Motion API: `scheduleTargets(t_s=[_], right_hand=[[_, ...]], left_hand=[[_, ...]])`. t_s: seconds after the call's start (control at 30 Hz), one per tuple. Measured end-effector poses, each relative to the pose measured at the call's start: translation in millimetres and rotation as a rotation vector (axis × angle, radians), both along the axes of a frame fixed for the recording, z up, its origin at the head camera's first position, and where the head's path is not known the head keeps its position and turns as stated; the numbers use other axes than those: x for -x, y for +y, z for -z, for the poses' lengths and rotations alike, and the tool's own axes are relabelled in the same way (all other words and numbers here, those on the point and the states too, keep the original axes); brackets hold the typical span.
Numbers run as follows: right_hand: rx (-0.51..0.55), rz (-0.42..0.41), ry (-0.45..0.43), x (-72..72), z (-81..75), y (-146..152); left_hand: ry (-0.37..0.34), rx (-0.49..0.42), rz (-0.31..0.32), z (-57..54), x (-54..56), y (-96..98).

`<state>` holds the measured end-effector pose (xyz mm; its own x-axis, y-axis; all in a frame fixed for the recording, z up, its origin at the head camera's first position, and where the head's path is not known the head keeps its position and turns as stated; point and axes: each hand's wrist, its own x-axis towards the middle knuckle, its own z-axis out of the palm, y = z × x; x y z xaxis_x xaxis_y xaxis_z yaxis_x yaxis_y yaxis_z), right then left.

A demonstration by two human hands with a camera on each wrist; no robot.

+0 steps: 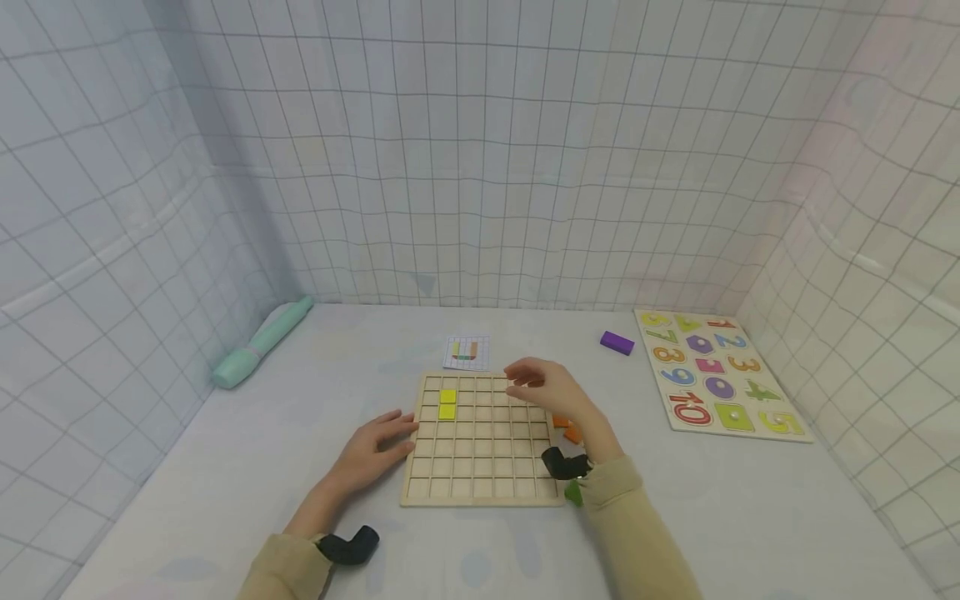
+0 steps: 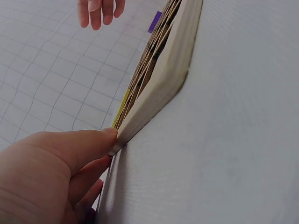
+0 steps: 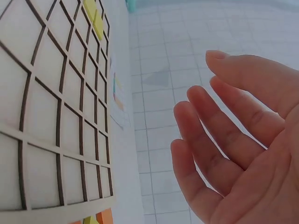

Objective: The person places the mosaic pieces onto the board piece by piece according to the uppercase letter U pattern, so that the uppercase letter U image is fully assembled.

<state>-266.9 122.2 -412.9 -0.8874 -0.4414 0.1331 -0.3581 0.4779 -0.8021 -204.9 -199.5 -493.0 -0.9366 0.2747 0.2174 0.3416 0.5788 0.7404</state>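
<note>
A wooden grid board [image 1: 483, 450] lies flat on the white table, two yellow squares [image 1: 447, 404] sitting in cells near its upper left. My left hand [image 1: 369, 454] touches the board's left edge; in the left wrist view its thumb [image 2: 93, 142] lies against the rim, fingers lower down. Over the board's upper right part hovers my right hand [image 1: 549, 390], its fingers loosely bent. Nothing shows between the fingers [image 3: 201, 121] in the right wrist view. Orange pieces [image 1: 572, 433] and a green piece [image 1: 573, 492] lie by the board's right edge, partly hidden by the right arm.
Behind the board lies a small pattern card [image 1: 467, 353] with a coloured U shape. A purple block [image 1: 617, 342] is at the back right, left of a number puzzle board [image 1: 720, 375]. Far left rests a mint-green stick-like object [image 1: 262, 342]. Grid-patterned curtains [image 1: 480, 167] surround the table.
</note>
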Motion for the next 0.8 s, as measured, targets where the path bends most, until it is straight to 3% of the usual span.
scheduleTargets(t_s=[0.3, 0.8], right_hand=[[0.143, 0.077, 0.020, -6.1, 8.9, 32.9], [0.138, 0.199, -0.019, -8.6, 22.1, 59.7]], left_hand=[[-0.005, -0.003, 0.000, 1.2, 0.7, -1.1], [-0.003, -0.002, -0.005, -1.5, -0.8, 0.2]])
